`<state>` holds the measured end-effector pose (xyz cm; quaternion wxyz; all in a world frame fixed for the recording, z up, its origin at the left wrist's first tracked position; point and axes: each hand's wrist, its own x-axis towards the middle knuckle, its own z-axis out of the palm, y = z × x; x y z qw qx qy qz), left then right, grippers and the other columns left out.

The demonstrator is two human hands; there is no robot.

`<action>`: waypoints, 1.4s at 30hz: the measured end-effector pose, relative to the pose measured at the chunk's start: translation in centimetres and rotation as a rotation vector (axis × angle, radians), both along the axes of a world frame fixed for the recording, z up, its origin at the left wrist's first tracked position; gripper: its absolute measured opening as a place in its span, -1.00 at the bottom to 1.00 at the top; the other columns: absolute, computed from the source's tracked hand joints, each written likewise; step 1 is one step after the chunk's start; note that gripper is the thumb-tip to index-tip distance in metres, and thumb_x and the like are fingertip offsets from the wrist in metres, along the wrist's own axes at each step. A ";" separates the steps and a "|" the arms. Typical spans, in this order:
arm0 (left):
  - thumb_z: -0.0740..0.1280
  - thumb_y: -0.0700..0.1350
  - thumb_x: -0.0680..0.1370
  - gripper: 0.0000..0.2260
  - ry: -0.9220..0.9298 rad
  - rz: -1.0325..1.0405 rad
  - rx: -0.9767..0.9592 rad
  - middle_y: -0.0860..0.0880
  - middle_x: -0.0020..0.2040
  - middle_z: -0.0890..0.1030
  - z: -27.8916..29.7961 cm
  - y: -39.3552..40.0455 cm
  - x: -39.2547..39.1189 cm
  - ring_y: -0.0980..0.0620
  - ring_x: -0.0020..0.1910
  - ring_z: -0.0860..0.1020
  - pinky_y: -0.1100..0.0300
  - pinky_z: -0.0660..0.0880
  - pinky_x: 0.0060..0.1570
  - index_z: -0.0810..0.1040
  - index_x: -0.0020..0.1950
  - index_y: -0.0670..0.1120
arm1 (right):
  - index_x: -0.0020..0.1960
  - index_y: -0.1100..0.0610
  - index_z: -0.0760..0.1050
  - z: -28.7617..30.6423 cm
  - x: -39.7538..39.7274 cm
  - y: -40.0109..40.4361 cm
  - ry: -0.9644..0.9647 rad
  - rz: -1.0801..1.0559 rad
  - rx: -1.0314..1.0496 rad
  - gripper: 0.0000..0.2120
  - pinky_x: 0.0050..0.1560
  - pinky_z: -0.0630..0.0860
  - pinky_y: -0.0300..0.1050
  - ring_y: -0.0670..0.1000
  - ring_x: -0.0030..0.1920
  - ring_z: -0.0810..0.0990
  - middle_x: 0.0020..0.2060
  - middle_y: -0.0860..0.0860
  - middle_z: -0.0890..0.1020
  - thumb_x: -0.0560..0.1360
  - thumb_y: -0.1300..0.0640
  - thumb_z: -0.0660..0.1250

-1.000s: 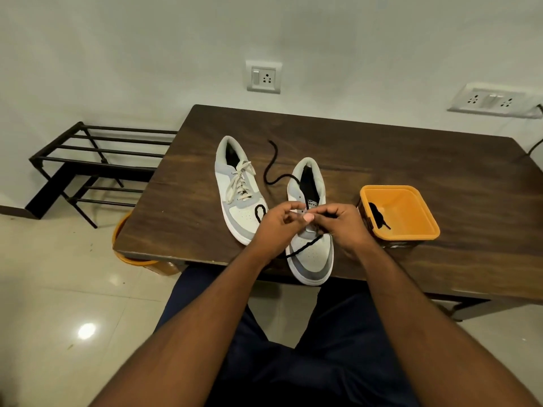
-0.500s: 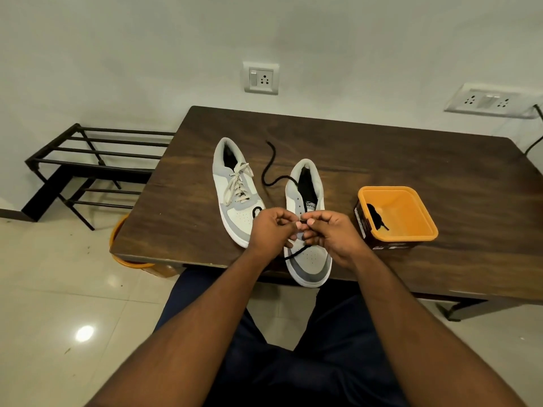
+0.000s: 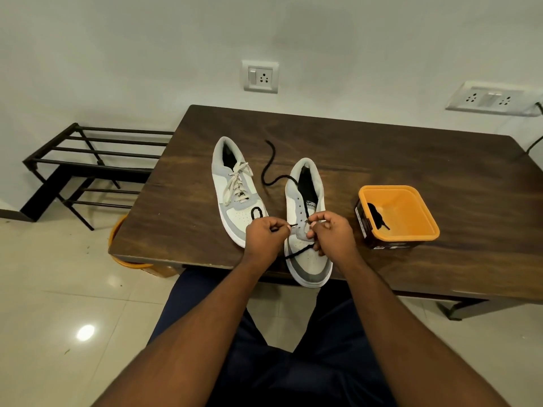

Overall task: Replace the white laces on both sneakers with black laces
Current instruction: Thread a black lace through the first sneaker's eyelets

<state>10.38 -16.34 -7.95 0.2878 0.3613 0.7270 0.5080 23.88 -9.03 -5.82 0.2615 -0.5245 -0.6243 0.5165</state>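
Two grey-and-white sneakers lie on the dark wooden table (image 3: 411, 160). The left sneaker (image 3: 235, 189) still carries its white lace (image 3: 238, 183). The right sneaker (image 3: 307, 227) has open eyelets and a black lace (image 3: 271, 168) trailing from it across the table. My left hand (image 3: 266, 235) pinches the tip of the black lace beside the lower eyelets. My right hand (image 3: 332, 235) pinches the sneaker's eyelet flap, with another stretch of the black lace running under its fingers over the toe.
An orange tub (image 3: 398, 215) with a black lace inside stands right of the sneakers. A black metal rack (image 3: 88, 160) stands on the floor at the left. An orange bin (image 3: 123, 254) sits under the table's left corner. Wall sockets (image 3: 260, 76) are behind.
My hands have drawn slightly apart over the right sneaker's lower eyelets, exposing the lace tip between them. The sneakers and tub have not moved.
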 end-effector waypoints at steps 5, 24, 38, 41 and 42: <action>0.42 -0.24 0.50 -0.88 0.087 -0.034 -0.022 -0.07 -0.18 0.71 0.0 0.3 0.1 0.11 -0.22 0.60 0.21 0.55 -0.10 0.72 -0.02 -0.19 | -0.22 0.11 0.66 -0.5 -1.0 0.3 -0.129 -0.066 0.097 -0.87 -0.20 0.58 -0.06 0.02 -0.26 0.63 -0.32 -0.01 0.66 0.47 0.20 0.37; 0.37 -0.22 0.45 -0.90 0.231 -0.179 -0.141 0.01 -0.38 0.55 1.2 0.9 0.5 0.12 -0.39 0.45 0.25 0.41 -0.31 0.61 -0.26 -0.17 | -0.30 0.34 0.60 -1.0 -0.8 0.3 -0.001 -0.010 0.008 -0.83 -0.37 0.42 -0.20 -0.13 -0.45 0.46 -0.47 -0.03 0.56 0.45 0.30 0.41; 0.39 -0.16 0.52 -0.89 0.252 -0.165 -0.121 -0.02 -0.27 0.63 -0.1 0.6 0.4 0.03 -0.26 0.57 0.06 0.54 -0.18 0.65 -0.18 -0.14 | -0.23 0.10 0.62 -1.7 -0.4 -0.1 -0.069 0.101 0.135 -0.88 -0.17 0.58 -0.12 -0.09 -0.34 0.55 -0.44 -0.08 0.59 0.46 0.26 0.40; 0.47 -0.08 0.48 -0.89 0.298 -0.146 -0.140 0.00 -0.11 0.61 0.4 0.5 -0.1 0.05 -0.13 0.56 0.09 0.52 -0.09 0.66 -0.03 -0.07 | -0.14 0.10 0.65 -1.6 0.0 0.4 -0.074 0.138 0.123 -0.83 -0.16 0.52 -0.15 -0.14 -0.30 0.54 -0.36 -0.13 0.60 0.48 0.30 0.33; 0.49 -0.08 0.46 -0.79 0.319 -0.152 -0.150 0.00 -0.04 0.58 0.7 0.6 -0.4 0.04 -0.07 0.54 0.10 0.50 -0.06 0.62 0.07 -0.04 | -0.09 0.12 0.67 -1.5 0.0 0.6 -0.088 0.142 0.115 -0.81 -0.14 0.52 -0.15 -0.14 -0.29 0.54 -0.32 -0.13 0.61 0.49 0.33 0.31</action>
